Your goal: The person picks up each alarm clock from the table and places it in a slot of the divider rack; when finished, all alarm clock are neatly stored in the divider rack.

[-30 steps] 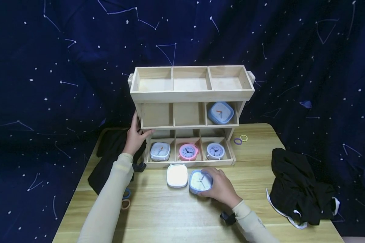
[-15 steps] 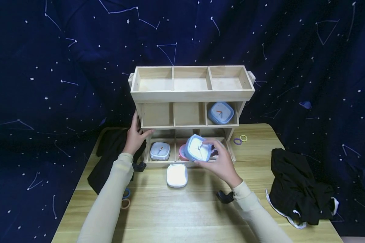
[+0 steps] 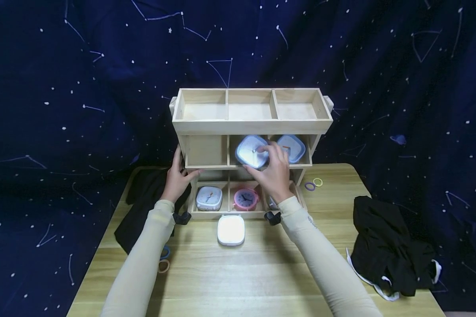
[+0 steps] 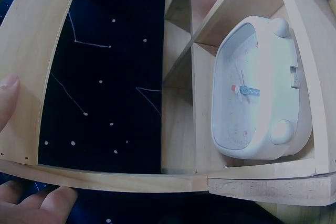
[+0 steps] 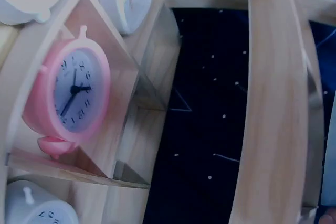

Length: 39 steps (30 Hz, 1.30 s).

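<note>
Starry dark cloth behind a wooden bench (image 3: 262,273); a three-tier shelf (image 3: 250,125) stands at the back of it. Right hand (image 3: 273,169) grips a blue clock (image 3: 251,151), fingers curled round its right edge, holding it at the mouth of the middle-tier centre cell. Half a second ago that clock was lower, in front of the bottom tier; a second ago it lay on the bench beside the white clock (image 3: 231,230). Now it is up off the bench, just left of the second blue clock (image 3: 292,148), which sits in the cell beyond the right fingertips. Left hand (image 3: 176,178) has not moved: palm against the shelf's left side post, thumb hooked round the front edge, fingers fairly straight, holding nothing else. Just right of the left hand, in the bottom tier, is a grey clock (image 3: 208,197), then a pink clock (image 3: 245,199) below the right wrist. Another clock in the bottom right cell is mostly hidden by the right forearm. White clock lies on the bench between the two forearms, unmoved. Black cloth (image 3: 388,248) lies well right of the right arm, hair rings (image 3: 314,183) near the shelf's right foot.
</note>
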Each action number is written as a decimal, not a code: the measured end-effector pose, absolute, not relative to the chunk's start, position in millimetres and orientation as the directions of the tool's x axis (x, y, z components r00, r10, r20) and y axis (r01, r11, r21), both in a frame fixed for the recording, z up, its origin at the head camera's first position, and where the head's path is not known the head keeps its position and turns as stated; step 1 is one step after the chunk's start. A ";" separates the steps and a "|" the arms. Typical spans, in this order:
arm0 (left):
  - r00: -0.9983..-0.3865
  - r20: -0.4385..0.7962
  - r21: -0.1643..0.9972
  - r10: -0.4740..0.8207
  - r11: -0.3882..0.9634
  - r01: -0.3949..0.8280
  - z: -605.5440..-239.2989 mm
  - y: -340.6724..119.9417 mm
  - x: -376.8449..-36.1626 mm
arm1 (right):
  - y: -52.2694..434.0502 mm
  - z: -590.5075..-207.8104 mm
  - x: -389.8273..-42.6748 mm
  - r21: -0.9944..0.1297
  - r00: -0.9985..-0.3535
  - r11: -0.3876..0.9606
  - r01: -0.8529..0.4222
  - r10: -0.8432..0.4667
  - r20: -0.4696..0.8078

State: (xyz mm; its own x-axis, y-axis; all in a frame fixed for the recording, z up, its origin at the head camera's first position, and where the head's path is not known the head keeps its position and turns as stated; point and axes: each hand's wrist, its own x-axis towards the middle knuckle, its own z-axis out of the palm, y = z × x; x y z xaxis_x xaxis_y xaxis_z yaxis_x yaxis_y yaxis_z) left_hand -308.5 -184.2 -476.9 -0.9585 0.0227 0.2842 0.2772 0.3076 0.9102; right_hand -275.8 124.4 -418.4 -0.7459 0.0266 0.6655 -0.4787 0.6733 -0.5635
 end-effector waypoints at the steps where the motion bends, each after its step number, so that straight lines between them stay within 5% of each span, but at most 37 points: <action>1: -0.959 0.281 0.911 0.024 0.306 0.275 -477.1 -184.1 -308.1 | 122.4 -418.4 -280.1 -0.558 -0.749 0.687 -0.466 0.029 0.662; 12: -0.958 0.286 0.910 0.034 0.302 0.283 -475.8 -183.2 -306.6 | 105.5 -417.3 -308.2 -0.436 -0.787 0.822 -0.366 -0.023 0.617; 26: -0.960 0.280 0.910 0.026 0.311 0.274 -474.3 -182.7 -307.5 | 97.8 -420.4 -304.5 -0.353 -0.840 0.895 -0.271 -0.041 0.542; 39: -0.974 0.225 0.926 0.037 0.303 0.226 -449.1 -174.8 -287.8 | 103.1 -452.6 -264.0 -0.384 -0.706 0.789 -0.479 -0.087 0.703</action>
State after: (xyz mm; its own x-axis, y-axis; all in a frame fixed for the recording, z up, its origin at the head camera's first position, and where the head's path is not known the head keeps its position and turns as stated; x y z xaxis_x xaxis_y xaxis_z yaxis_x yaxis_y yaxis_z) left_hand -287.8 -174.8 -449.1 -0.9736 0.0367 0.2252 0.2256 0.3029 0.9259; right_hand -264.0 103.1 -452.6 -0.7061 -0.0866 0.7028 -0.4793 0.7891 -0.3842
